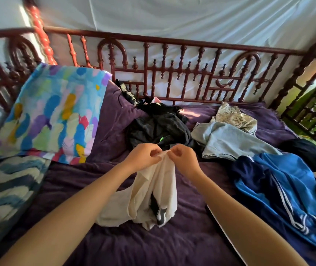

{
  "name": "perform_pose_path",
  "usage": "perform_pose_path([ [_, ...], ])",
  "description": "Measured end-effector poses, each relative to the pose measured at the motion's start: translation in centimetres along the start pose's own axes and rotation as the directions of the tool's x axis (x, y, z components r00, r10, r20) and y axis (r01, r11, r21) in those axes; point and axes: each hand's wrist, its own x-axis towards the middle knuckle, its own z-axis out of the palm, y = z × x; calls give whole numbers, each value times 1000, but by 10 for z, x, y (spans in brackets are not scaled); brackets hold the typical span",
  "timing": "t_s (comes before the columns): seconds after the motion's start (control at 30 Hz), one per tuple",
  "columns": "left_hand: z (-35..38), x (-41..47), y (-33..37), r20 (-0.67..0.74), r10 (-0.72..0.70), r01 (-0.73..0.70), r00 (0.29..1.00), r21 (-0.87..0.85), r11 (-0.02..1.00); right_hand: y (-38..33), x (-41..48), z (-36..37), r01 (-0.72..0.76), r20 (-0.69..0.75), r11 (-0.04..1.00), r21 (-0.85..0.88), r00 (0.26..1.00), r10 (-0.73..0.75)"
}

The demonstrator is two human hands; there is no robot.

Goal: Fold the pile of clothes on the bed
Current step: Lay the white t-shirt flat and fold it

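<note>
A cream garment (153, 192) with a black print hangs bunched from both hands over the purple bedsheet (187, 244). My left hand (143, 155) and my right hand (182, 156) pinch its top edge close together. Its lower part rests crumpled on the sheet. Behind the hands lies a pile: black clothes (157, 125), a light blue garment (230, 141), a patterned beige piece (233, 117). A blue track jacket (287, 187) with white stripes sprawls at the right.
A colourful pillow (57, 116) leans at the left against the dark red wooden bed rail (172, 73). A blue-and-cream zigzag blanket (5, 192) lies at the near left. A dark garment (306, 152) sits at the far right edge.
</note>
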Motion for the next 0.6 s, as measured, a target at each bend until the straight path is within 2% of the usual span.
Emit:
perform_pose_path([
  [0.2, 37, -13, -23, -5, -182, 182, 983, -9, 983, -43, 25, -36, 162, -104, 987, 9, 982, -160],
  [0.37, 52, -13, -36, -95, -282, 289, 955, 60, 956, -71, 41, -78, 204, -228, 971, 123, 958, -172],
  [0.47, 57, -13, -38, -159, -302, 312, 940, 40, 949, -81, 41, -94, 240, -279, 961, 137, 940, -195],
  [0.6, 67, -14, -44, -110, -386, 391, 916, 25, 920, -87, 43, -112, 242, -363, 954, 177, 917, -165],
])
